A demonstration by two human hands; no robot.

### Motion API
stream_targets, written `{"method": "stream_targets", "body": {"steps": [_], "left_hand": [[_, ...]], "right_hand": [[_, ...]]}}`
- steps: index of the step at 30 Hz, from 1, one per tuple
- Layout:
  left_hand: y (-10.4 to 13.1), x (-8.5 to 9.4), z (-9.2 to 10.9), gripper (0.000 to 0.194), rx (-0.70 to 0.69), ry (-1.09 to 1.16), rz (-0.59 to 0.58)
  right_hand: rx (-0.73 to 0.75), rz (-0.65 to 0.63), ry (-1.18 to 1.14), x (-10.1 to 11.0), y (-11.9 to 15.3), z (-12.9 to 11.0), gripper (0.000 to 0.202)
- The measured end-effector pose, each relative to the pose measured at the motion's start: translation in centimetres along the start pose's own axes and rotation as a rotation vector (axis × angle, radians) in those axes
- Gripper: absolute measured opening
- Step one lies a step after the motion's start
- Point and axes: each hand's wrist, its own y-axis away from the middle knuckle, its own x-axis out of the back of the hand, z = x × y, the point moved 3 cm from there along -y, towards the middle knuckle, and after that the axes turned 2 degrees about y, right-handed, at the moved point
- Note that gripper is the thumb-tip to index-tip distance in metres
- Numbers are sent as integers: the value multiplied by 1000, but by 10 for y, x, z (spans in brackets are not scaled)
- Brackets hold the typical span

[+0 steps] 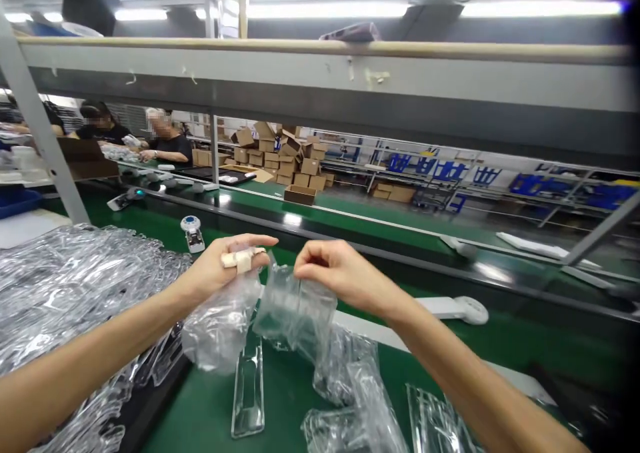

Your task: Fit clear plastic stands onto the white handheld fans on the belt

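My left hand [235, 263], with pale tape round a finger, holds a bunch of clear plastic bags [217, 326] that hangs below the palm. Just to its right, my right hand [325, 266] pinches the upper edge of another thin clear bag [300, 306]. Under the hands a clear moulded plastic piece [249, 396] lies on the green surface [200, 400]. More clear wrapped pieces [350, 373] lie below my right hand.
A large heap of clear plastic pieces [75, 300] fills the left side. White devices [463, 310] [193, 233] lie on the green belt [340, 230]. A metal post [43, 120] stands at left. Two people [173, 148] sit far left, near stacked cardboard boxes [285, 156].
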Motion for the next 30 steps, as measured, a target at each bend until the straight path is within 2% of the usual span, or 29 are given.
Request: {"method": "stream_targets", "body": {"steps": [5,11,15,18,20,23,26,30], "left_hand": [[3,-10,8,67,27,-143,-169],[-8,-32,3,42,36,-166,-271],[-18,-48,-4,39,31,-82,-263],[-21,-48,-10,40,89,-113,-239],[-24,-44,-14,39,125,-108,-232],[-29,-46,-25,31,149,-30,-292],[-36,-67,-47,24,227,-16,-356],[-43,-117,-86,19,422,-177,-485]], "right_hand": [[46,10,7,3,-2,-8,12],[125,122,-66,-5,-6,-22,12],[114,240,-203,-7,-6,-18,10],[20,215,-189,-4,10,10,9],[-158,102,-28,-5,29,41,36],[-537,-184,235,-15,65,96,82],[-710,-306,269,-28,86,134,91],[-716,-289,234,-44,84,155,80]]}}
